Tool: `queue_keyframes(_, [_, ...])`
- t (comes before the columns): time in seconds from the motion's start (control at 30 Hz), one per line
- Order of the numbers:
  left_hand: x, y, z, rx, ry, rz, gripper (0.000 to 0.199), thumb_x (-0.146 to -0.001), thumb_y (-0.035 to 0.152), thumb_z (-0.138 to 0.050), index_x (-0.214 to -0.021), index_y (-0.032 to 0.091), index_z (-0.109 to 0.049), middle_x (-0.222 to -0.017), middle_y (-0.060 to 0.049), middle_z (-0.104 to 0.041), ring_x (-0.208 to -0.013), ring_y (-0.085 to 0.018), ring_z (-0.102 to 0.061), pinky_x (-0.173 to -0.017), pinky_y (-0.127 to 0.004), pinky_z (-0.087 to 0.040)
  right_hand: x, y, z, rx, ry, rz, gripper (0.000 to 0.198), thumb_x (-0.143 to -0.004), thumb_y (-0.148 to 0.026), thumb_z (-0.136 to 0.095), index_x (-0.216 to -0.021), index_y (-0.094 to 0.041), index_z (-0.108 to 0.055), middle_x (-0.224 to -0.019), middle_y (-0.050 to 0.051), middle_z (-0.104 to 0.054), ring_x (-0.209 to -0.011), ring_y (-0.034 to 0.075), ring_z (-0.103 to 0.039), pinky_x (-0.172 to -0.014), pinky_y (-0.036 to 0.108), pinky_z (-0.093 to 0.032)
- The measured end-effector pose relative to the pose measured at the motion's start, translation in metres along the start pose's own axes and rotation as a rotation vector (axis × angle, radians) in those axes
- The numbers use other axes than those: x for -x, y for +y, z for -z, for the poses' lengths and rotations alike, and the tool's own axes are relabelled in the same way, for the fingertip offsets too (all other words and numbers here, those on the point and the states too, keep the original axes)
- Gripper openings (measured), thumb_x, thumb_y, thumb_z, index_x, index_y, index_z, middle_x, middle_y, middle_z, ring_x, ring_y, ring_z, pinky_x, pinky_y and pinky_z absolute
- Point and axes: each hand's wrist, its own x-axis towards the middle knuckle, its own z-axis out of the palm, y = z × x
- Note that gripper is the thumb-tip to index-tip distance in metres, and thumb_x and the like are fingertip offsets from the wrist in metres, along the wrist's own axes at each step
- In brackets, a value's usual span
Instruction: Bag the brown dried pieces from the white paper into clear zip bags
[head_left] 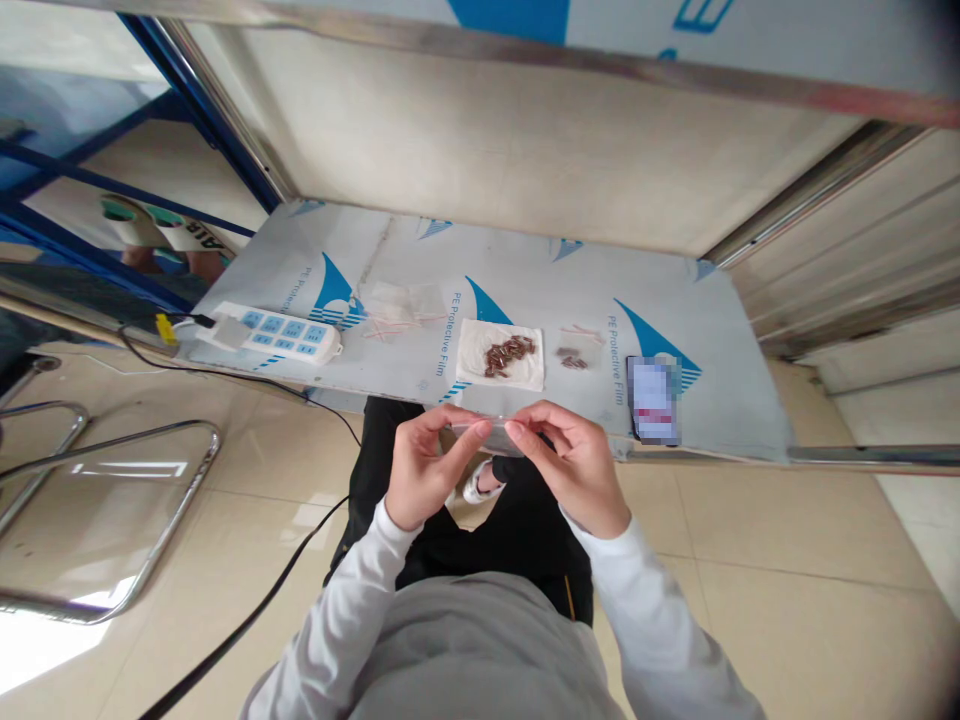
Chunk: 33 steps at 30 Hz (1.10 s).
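Note:
Between my two hands, just off the table's near edge, is a small clear zip bag (491, 440). My left hand (433, 460) pinches its top edge between thumb and forefinger. The same edge is pinched at the other end by my right hand (574, 462); the fingertips of both hands are close together. Beyond them lies a white paper towel (469, 365) with a heap of brown capsules (511, 355) on it. To its right, another clear zip bag (589, 340) lies flat with several dark capsules at its lower end.
The film-covered metal table (390, 380) also holds a pile of clear bags (401, 305), a white power strip (281, 335) with a cable, and a phone (654, 400). A shelf edge (480, 45) crosses above. A metal-framed chair (202, 460) stands left.

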Motion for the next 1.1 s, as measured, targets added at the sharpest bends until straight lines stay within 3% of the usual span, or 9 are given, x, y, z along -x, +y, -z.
queue_keyframes(0.17, [-0.004, -0.007, 0.000, -0.002, -0.063, 0.023, 0.012, -0.077, 0.028, -0.071, -0.079, 0.017, -0.075, -0.079, -0.005, -0.075, -0.073, -0.017, -0.068, -0.072, -0.026, -0.052, 0.003, 0.005, 0.010, 0.013, -0.051, -0.007, 0.022, -0.080, -0.039, -0.068, -0.088, -0.019, -0.070, -0.085, 0.006, -0.071, -0.080, 0.020, -0.067, -0.068, 0.027, -0.055])
queue_keyframes(0.27, [-0.013, -0.018, 0.006, -0.015, -0.130, 0.038, 0.019, -0.082, 0.033, -0.065, -0.084, 0.018, -0.076, -0.086, -0.006, -0.075, -0.081, -0.018, -0.069, -0.079, -0.027, -0.052, -0.010, 0.015, 0.028, 0.032, 0.003, -0.010, 0.024, -0.078, -0.040, -0.070, -0.087, -0.018, -0.072, -0.080, 0.006, -0.072, -0.072, 0.018, -0.067, -0.068, 0.029, -0.055])
queue_keyframes(0.37, [-0.031, -0.038, 0.023, -0.070, -0.048, 0.032, 0.028, -0.086, 0.039, -0.058, -0.094, 0.017, -0.074, -0.089, -0.007, -0.075, -0.084, -0.018, -0.068, -0.082, -0.028, -0.051, -0.047, 0.041, 0.061, 0.032, 0.210, -0.033, 0.037, -0.072, -0.045, -0.073, -0.095, -0.017, -0.071, -0.076, 0.006, -0.072, -0.058, 0.014, -0.063, -0.056, 0.027, -0.052])
queue_keyframes(0.47, [-0.058, -0.063, 0.047, -0.248, 0.084, 0.011, 0.035, -0.085, 0.045, -0.056, -0.093, 0.015, -0.073, -0.087, -0.008, -0.074, -0.075, -0.017, -0.068, -0.073, -0.027, -0.052, -0.100, 0.078, 0.103, 0.100, 0.458, -0.061, 0.054, -0.063, -0.051, -0.075, -0.102, -0.013, -0.067, -0.076, 0.008, -0.071, -0.051, 0.014, -0.058, -0.051, 0.029, -0.049])
queue_keyframes(0.63, [-0.114, -0.095, 0.073, -0.739, 0.290, -0.004, 0.028, -0.083, 0.034, -0.056, -0.099, 0.016, -0.070, -0.090, -0.008, -0.072, -0.076, -0.018, -0.066, -0.075, -0.031, -0.051, -0.154, 0.121, 0.149, 0.640, 0.679, -0.077, 0.056, -0.064, -0.053, -0.070, -0.100, -0.011, -0.065, -0.086, 0.014, -0.070, -0.069, 0.023, -0.062, -0.074, 0.042, -0.050])
queue_keyframes(0.77, [-0.150, -0.111, 0.080, -1.015, 0.438, -0.032, 0.039, -0.079, 0.023, -0.060, -0.118, 0.018, -0.062, -0.125, -0.014, -0.060, -0.114, -0.028, -0.054, -0.099, -0.043, -0.039, -0.136, 0.126, 0.146, 0.822, 0.700, 0.076, 0.055, -0.072, -0.054, -0.061, -0.106, -0.011, -0.062, -0.096, 0.016, -0.068, -0.070, 0.022, -0.060, -0.080, 0.044, -0.048])
queue_keyframes(0.87, [-0.168, -0.117, 0.082, -1.203, 0.400, -0.055, 0.043, -0.080, 0.021, -0.058, -0.123, 0.024, -0.059, -0.141, -0.011, -0.047, -0.127, -0.032, -0.041, -0.103, -0.050, -0.030, -0.104, 0.123, 0.130, 0.806, 0.625, 0.137, 0.047, -0.076, -0.051, -0.057, -0.105, -0.014, -0.063, -0.098, 0.013, -0.068, -0.069, 0.020, -0.059, -0.073, 0.039, -0.050])
queue_keyframes(1.0, [-0.181, -0.114, 0.085, -1.263, 0.311, -0.043, 0.024, -0.084, 0.021, -0.053, -0.101, 0.022, -0.070, -0.125, -0.011, -0.061, -0.121, -0.033, -0.043, -0.101, -0.054, -0.027, -0.062, 0.116, 0.108, 0.712, 0.546, 0.156, 0.041, -0.078, -0.045, -0.056, -0.105, -0.016, -0.065, -0.100, 0.012, -0.069, -0.074, 0.020, -0.061, -0.061, 0.033, -0.051])
queue_keyframes(1.1, [-0.177, -0.101, 0.083, -1.262, 0.379, -0.076, 0.025, -0.086, 0.025, -0.050, -0.099, 0.022, -0.071, -0.116, -0.013, -0.064, -0.116, -0.034, -0.045, -0.097, -0.053, -0.028, -0.037, 0.109, 0.093, 0.690, 0.531, 0.170, 0.038, -0.080, -0.043, -0.057, -0.104, -0.016, -0.066, -0.100, 0.012, -0.069, -0.077, 0.021, -0.062, -0.061, 0.032, -0.051])
